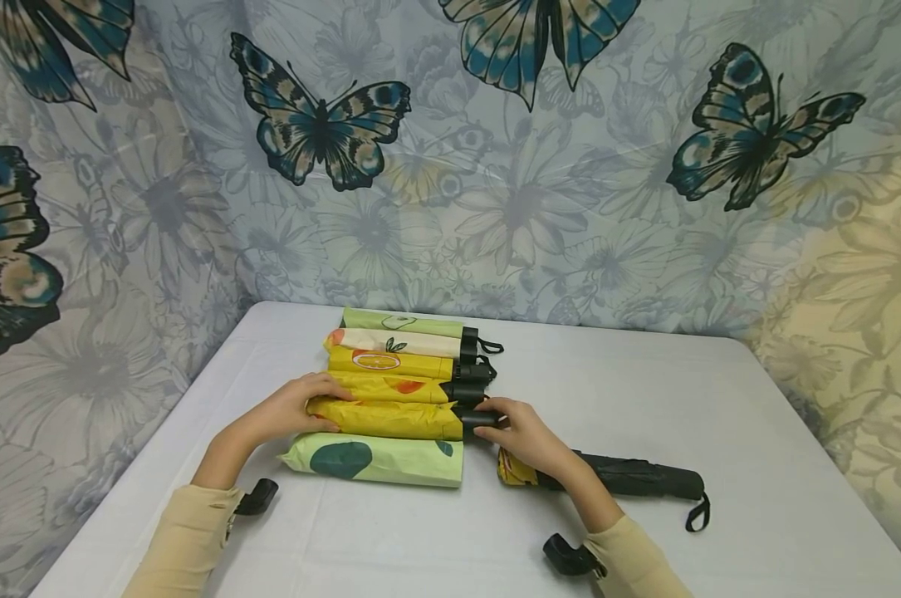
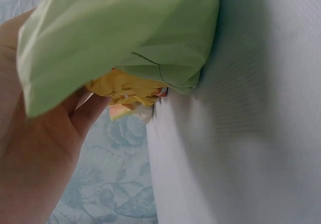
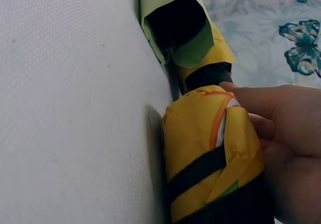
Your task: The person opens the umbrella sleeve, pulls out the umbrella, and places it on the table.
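Folded umbrellas in printed sleeves lie side by side in a row. My left hand (image 1: 293, 407) grips the left end of a yellow-sleeved umbrella (image 1: 390, 419), second from the front. At its other end, my right hand (image 1: 528, 433) pinches the black handle between thumb and fingers. Nearest me lies a pale green sleeve (image 1: 413, 461) with dark green shapes; its dark, hollow mouth (image 3: 178, 23) faces the right wrist camera. A black-and-yellow folded umbrella (image 1: 629, 477) without a sleeve lies under and beyond my right wrist, its strap loop to the right.
Behind the held umbrella lie another yellow one (image 1: 390, 387), one with an orange-slice print (image 1: 420, 365), a cream one (image 1: 428, 342) and a light green one (image 1: 435, 324). Their black handles point right. The white table (image 1: 390, 540) meets a butterfly-patterned cloth (image 1: 450, 249) at the back.
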Available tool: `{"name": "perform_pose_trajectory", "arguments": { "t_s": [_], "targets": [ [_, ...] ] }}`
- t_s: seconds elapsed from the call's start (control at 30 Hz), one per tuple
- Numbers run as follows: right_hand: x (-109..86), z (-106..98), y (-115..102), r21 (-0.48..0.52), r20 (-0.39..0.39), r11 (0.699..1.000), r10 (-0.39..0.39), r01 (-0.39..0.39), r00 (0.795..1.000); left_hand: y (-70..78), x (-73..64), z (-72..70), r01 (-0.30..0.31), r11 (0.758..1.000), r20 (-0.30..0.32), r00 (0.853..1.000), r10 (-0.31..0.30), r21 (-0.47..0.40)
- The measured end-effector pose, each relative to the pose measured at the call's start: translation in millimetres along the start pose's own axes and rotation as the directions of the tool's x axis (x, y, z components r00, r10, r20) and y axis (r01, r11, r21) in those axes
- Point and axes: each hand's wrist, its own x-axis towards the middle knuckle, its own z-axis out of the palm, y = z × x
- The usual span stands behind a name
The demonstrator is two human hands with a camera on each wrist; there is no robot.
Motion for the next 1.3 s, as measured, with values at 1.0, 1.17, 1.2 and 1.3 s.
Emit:
{"name": "perform_pose_trajectory", "arguments": {
  "t_s": [1.0, 1.17, 1.2, 1.3],
  "targets": [
    [-28.6, -35.9, 31.9, 0.125, -0.020, 0.992, 0.010, -0.007, 1.000, -2.0, -1.0, 1.2, -0.004, 1.000, 0.001, 1.000, 0.004, 0.007],
    [-30.8, -36.7, 33.4, 0.173, -0.028, 0.985, 0.015, -0.010, 0.999, -1.4, -1.6, 1.1, -0.006, 1.000, -0.010, 1.000, 0.006, -0.011],
    [-31.1, -36.7, 33.7, 0.178, -0.031, 0.984, 0.018, -0.012, 0.999, -1.3, -1.7, 1.1, -0.006, 1.000, -0.013, 1.000, 0.006, -0.014],
    [-31.8, -36.9, 34.5, 0.186, -0.036, 0.982, 0.023, -0.016, 0.999, -1.6, -1.4, 1.4, -0.003, 1.000, -0.018, 1.000, 0.003, -0.019]
  ]
}}
